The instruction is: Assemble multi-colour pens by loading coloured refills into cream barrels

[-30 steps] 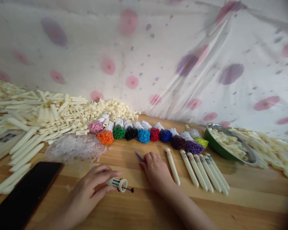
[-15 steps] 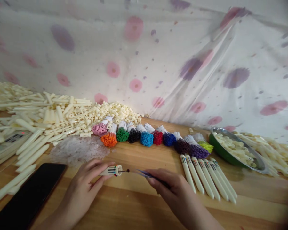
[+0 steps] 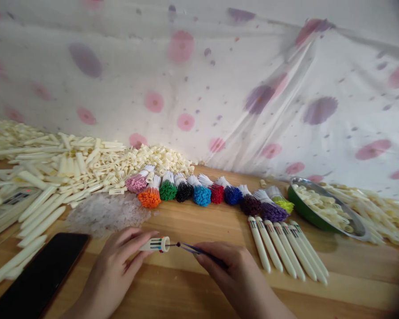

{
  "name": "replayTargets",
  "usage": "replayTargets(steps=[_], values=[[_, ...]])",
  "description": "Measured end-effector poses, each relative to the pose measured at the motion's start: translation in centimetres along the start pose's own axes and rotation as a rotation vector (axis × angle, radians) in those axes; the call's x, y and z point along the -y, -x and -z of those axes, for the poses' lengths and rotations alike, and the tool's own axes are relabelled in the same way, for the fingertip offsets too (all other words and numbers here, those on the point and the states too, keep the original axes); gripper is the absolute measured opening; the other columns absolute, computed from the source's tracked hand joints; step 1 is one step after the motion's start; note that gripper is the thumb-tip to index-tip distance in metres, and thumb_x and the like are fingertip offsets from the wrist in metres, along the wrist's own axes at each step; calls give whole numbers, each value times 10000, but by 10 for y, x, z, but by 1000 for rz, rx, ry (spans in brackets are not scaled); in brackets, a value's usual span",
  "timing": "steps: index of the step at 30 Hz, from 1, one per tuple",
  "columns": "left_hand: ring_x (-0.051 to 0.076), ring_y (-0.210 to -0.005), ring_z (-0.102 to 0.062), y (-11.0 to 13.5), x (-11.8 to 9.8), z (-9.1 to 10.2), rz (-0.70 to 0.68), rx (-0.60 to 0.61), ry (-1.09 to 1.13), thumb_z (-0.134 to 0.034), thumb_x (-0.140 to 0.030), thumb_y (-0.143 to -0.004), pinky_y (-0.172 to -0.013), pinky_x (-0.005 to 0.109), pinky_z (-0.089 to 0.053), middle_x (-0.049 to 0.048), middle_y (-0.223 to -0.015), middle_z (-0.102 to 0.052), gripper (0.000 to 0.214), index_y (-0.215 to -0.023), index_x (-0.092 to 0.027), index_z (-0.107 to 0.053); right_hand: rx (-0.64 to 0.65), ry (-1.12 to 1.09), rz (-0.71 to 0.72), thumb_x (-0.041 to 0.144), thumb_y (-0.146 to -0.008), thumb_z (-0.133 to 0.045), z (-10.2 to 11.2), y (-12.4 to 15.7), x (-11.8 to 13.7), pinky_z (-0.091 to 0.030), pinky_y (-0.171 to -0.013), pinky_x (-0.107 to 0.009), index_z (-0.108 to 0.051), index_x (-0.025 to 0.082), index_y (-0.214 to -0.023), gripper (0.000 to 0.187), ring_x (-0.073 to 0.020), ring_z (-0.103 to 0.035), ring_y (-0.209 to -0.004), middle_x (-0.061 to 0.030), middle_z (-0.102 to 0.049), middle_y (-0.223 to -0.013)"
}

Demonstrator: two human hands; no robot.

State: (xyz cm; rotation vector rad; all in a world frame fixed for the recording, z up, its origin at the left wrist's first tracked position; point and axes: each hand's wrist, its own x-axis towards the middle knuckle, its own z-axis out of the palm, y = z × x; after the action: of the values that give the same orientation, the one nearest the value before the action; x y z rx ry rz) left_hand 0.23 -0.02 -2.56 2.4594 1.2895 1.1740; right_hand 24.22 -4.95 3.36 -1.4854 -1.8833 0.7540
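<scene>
Left hand: thumb and fingers pinched on a cream slotted pen sleeve, narrow grip; open end of the sleeve faces right, coloured strips show along its slots.
Right hand: closed around tweezers, points directed left.
Sleeve position: front centre, above the wooden table, between the two hands.
Refill: thin rod juts from the sleeve's open end, dark bead at its outer tip; tweezer points right at that bead. Cannot tell whether they clamp it.
Refill bundles: arc behind the hands, left to right pink, orange, green, black, light blue, red, dark blue, dark maroon, purple, yellow-green; white stems point back.
Pens: side-by-side row right of the right hand, coloured marks at the far ends.
Bowl: green outside, metallic rim, tilted, cream slotted parts inside.
Left side: black phone near the left hand; translucent bits heaped behind it; cream tubes piled farther back.
Backdrop: pale curtain, pink and purple blotches.
</scene>
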Motion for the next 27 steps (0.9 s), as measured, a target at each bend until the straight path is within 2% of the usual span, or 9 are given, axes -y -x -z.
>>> replayTargets(steps=[4, 10, 15, 18, 20, 24, 27], values=[[189, -848, -650, 0, -1, 1, -41, -29, -24, -483, -322, -893, -725, 275, -531, 25, -939, -658, 239, -1078, -299, -633, -6, 30, 7, 251, -868, -513, -2, 0, -1, -390, -521, -200, -711, 212, -849, 203, -140, -613, -600, 3, -697, -689], [200, -882, -646, 1, 0, -1, -5, -7, -7, -492, -336, -887, -752, 297, -538, 28, -955, -665, 240, -1078, -303, -634, -20, 57, 17, 246, -868, -510, -3, 0, -2, -341, -483, -193, -691, 190, -765, 216, -119, -556, -540, 7, -642, -601], [191, -902, -672, 0, -1, -3, 22, 5, 18, -543, -341, -858, -743, 265, -561, 13, -999, -706, 280, -1131, -324, -602, -44, 100, 89, 237, -875, -503, -1, -1, -3, -325, -479, -194, -657, 176, -678, 258, -108, -518, -517, 9, -586, -553], [182, -930, -679, 1, -3, -4, 18, 53, 58, -576, -314, -836, -789, 268, -553, -11, -1050, -723, 341, -1176, -342, -556, -60, 122, 116, 238, -879, -502, 2, -1, -4, -345, -500, -198, -666, 174, -700, 252, -115, -534, -545, -3, -595, -590], [176, -881, -695, 2, -4, -3, 61, 62, 96, -616, -299, -803, -778, 266, -559, -30, -1004, -737, 308, -1105, -350, -587, -50, 127, 112, 237, -881, -503, 5, -2, -3, -356, -502, -200, -673, 175, -717, 245, -117, -541, -546, -6, -605, -602], [168, -782, -709, 5, -7, -2, 224, 75, 245, -628, -261, -770, -583, 194, -580, -29, -913, -734, 199, -960, -321, -618, -21, 113, 103, 217, -869, -527, 8, 0, 0, -399, -515, -195, -694, 195, -798, 182, -119, -585, -567, -2, -662, -655], [158, -777, -697, 3, -11, 1, 236, 105, 307, -581, -176, -758, -540, 170, -564, -36, -882, -715, 217, -921, -317, -610, -76, 118, 171, 218, -856, -548, 7, 6, 3, -453, -576, -204, -686, 205, -952, 169, -137, -643, -652, -18, -709, -780]])
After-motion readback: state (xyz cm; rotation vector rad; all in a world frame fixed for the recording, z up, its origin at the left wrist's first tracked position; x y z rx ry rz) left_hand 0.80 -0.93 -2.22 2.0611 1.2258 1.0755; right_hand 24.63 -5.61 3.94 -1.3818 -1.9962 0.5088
